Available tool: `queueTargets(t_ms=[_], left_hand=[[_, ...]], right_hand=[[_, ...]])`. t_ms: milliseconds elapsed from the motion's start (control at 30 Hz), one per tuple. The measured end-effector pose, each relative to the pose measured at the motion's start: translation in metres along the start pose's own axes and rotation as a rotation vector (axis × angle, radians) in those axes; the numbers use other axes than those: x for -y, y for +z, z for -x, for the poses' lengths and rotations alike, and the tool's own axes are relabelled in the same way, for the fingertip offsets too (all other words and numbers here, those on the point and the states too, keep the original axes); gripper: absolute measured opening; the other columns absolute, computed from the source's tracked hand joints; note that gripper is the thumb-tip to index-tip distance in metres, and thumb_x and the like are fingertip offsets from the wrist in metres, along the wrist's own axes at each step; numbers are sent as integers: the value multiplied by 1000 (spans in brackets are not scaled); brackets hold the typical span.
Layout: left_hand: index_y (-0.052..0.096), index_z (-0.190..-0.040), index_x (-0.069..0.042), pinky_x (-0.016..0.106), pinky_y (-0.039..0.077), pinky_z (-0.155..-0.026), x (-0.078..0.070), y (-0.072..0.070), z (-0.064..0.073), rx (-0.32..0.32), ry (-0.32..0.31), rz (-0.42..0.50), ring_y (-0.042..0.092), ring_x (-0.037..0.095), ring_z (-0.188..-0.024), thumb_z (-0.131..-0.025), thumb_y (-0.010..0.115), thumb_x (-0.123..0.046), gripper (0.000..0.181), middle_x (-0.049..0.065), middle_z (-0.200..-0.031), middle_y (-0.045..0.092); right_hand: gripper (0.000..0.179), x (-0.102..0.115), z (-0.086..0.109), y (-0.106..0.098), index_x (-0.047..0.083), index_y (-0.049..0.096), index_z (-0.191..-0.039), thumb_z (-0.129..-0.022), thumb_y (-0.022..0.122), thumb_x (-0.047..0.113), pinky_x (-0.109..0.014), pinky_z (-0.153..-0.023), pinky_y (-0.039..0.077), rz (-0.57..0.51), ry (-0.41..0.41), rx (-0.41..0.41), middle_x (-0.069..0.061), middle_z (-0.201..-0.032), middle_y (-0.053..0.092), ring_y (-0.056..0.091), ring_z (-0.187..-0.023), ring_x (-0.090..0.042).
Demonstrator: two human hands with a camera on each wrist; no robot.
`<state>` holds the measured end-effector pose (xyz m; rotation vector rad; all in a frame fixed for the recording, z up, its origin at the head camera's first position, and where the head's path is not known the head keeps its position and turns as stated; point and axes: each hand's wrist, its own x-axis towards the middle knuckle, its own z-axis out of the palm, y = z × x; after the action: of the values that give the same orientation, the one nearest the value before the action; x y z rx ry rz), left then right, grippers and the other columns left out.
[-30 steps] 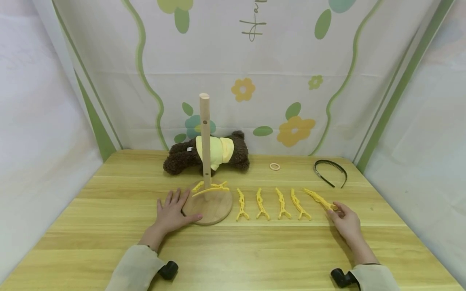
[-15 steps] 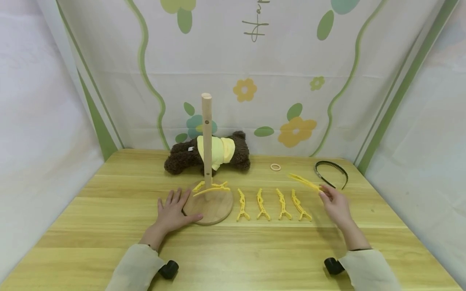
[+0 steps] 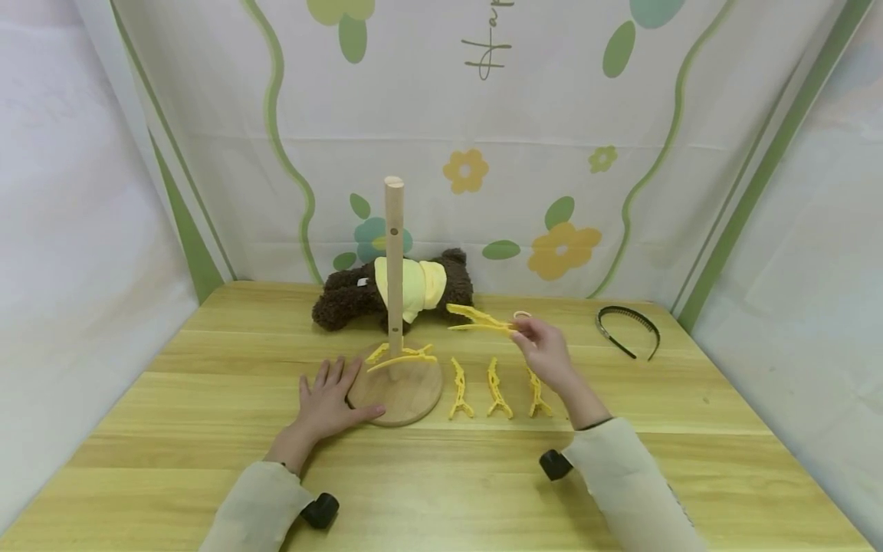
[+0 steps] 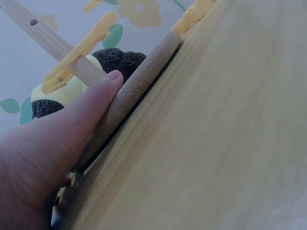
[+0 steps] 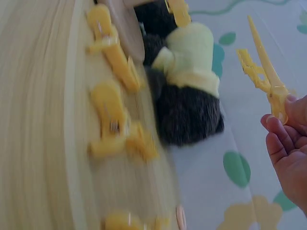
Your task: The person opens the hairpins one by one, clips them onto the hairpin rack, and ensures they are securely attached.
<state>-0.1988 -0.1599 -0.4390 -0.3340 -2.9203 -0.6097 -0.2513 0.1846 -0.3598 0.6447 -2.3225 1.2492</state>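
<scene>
My right hand (image 3: pixel 545 351) pinches a yellow hair clip (image 3: pixel 479 320) by its handle end, above the table. In the right wrist view the two arms of this clip stand apart. My left hand (image 3: pixel 327 402) rests spread at the left side of a round wooden base (image 3: pixel 400 406), its thumb lying on the rim. A wooden post (image 3: pixel 394 268) stands up from that base. Low on the post are yellow clips (image 3: pixel 417 356), at least one lying across it. Three more yellow clips (image 3: pixel 496 389) show in a row to the right; my right arm hides the row's end.
A brown plush bear (image 3: pixel 455 287) in a yellow top lies behind the post. A small ring (image 3: pixel 522 313) is partly hidden by my right hand. At the back right lies a black headband (image 3: pixel 628 310). A printed cloth backdrop (image 3: pixel 538 107) rises behind the table.
My right hand has lifted a yellow clip from the row's right end and carried it left toward the post. The clip's arms have spread. My left hand stays on the base.
</scene>
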Motion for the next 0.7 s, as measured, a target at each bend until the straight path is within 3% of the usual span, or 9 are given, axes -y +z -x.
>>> queueTargets(t_ms=[367,700], left_hand=[[24,-138,-14,64,-2,-87,1,0,0,0,2,6,8,41,-124,-64,47,-74,97,21,-138,18],[24,-138,-14,64,-2,-87,1,0,-1,6,0,-3,8,41,-124,-65,46,-73,97,21,-138,18]], right_hand=[[11,30,-20,60,-4,62,-89,-78,61,-2,-28,-61,45,-79,-35,73,-8,-76,58,53,-67,-19],[10,42,-24,87,-3,61,-87,-77,61,-3,-27,-59,45,-101,-113,141,-7,-74,57,53,-65,-19]])
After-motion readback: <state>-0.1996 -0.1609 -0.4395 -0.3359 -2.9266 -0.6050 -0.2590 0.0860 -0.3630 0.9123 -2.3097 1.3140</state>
